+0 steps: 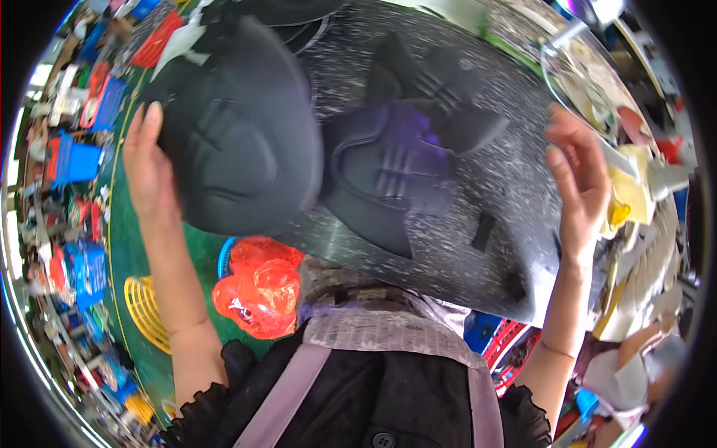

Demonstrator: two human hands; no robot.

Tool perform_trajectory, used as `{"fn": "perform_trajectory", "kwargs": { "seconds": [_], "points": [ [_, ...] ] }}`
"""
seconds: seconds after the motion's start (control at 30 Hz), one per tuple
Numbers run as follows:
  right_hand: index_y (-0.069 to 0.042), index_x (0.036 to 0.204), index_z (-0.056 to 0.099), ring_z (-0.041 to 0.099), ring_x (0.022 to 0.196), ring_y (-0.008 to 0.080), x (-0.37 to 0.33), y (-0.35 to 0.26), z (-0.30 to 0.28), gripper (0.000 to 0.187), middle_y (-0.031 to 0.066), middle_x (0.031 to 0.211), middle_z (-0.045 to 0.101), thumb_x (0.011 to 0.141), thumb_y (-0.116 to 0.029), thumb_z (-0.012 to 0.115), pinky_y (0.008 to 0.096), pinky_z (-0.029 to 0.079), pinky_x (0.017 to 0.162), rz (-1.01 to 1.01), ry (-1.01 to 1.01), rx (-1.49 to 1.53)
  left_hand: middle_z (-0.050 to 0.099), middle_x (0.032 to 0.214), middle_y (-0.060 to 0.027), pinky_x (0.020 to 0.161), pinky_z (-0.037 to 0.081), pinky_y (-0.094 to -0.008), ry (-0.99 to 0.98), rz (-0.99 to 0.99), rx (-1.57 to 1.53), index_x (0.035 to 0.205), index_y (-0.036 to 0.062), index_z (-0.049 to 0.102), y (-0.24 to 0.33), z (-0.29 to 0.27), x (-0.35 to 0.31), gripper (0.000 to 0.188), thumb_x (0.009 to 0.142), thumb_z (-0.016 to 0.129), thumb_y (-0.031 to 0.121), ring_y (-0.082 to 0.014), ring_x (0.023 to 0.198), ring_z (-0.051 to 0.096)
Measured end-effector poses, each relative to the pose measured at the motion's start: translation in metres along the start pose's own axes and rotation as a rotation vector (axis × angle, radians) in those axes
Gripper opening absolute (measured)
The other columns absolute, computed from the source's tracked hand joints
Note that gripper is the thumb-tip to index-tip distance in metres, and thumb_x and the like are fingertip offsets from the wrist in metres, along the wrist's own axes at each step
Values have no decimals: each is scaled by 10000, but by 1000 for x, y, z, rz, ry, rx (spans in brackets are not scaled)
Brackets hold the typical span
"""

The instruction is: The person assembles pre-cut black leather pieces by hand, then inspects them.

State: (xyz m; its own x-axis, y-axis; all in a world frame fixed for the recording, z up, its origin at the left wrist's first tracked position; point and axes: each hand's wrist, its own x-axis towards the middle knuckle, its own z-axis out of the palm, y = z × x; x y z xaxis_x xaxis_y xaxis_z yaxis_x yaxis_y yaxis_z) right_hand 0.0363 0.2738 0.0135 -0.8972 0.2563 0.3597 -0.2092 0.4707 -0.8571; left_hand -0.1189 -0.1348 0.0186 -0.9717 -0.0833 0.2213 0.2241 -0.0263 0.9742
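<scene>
At the left of the table (448, 272), a large black moulded panel (246, 160) with rounded ridges reaches past the table's edge. My left hand (151, 168) is at its left edge, fingers stretched upward and not visibly wrapped round it; blur hides the exact contact. Beside it in the middle rests a second black moulded panel (388, 168) with ribs and a purple sheen. Beyond that one, another dark ribbed piece (441, 86) lies partly overlapped. Above the table's right side, my right hand (582, 179) has its thumb and bent fingers apart, with nothing visible between them.
A small black strip (484, 231) lies on the table's near right. Orange plastic bags (261, 287) and a yellow basket (146, 313) are below at left. A red basket (511, 347) sits under the right front edge. A metal ring (549, 71) and another person (635, 358) are at right.
</scene>
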Motion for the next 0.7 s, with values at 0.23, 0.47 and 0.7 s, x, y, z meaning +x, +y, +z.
{"fn": "perform_trajectory", "kwargs": {
  "seconds": [0.23, 0.47, 0.7],
  "points": [
    [-46, 887, 665, 623, 832, 228, -71, 3, -27, 179, 93, 970, 622, 727, 27, 698, 296, 495, 741, 119, -352, -369, 614, 1132, -68, 945, 394, -271, -72, -103, 46, 1150, -11, 576, -4, -37, 20, 279, 909, 604, 126, -129, 1044, 564],
    [-30, 946, 667, 553, 1056, 236, -77, 7, -13, 292, 57, 1069, 626, 665, -88, 719, 424, 421, 941, -222, -614, -542, 606, 1155, -78, 985, 377, -327, -235, 502, 867, 1207, 51, 580, 6, 55, -13, 331, 884, 614, 116, -208, 1105, 542],
    [-36, 900, 649, 604, 949, 229, -88, 24, 8, 205, 74, 997, 629, 700, -51, 691, 421, 458, 917, -457, -403, -569, 480, 1193, -130, 1031, 315, -410, -1174, 645, 806, 1300, 50, 439, -43, 173, -68, 680, 709, 749, 179, -281, 1136, 447]
  ]
}}
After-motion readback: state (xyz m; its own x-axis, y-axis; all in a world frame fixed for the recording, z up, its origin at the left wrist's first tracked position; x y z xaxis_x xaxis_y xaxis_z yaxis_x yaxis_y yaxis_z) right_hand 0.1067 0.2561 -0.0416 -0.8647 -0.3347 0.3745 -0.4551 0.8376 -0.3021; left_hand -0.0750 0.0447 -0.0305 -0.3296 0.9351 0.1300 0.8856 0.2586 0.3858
